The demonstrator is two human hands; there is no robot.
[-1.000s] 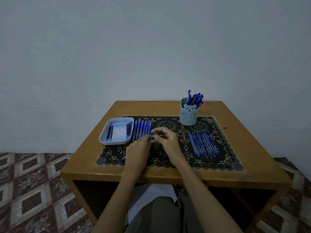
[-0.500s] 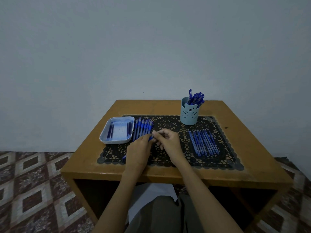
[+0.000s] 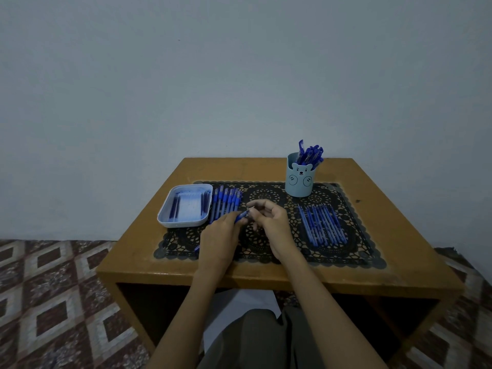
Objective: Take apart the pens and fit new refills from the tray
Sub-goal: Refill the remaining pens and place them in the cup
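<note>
Both my hands meet on one blue pen [image 3: 241, 216] above the black lace mat [image 3: 266, 247], just right of the refill tray [image 3: 183, 223].

My left hand [image 3: 219, 235] lies knuckles-up, fingers curled round the barrel, while my right hand [image 3: 271, 222] comes in from the right, thumb and forefinger pinching the tip end, the other fingers loosely bent. The left hand covers most of the barrel (only a blue stub by the tip and the rear end near the mat's front edge show), and I can't tell whether the tip piece is loose or seated. The pen's long axis runs diagonally, rear toward me and left, tip away and right. The dark refills [image 3: 174, 206] lie lengthwise in the tray.
</note>
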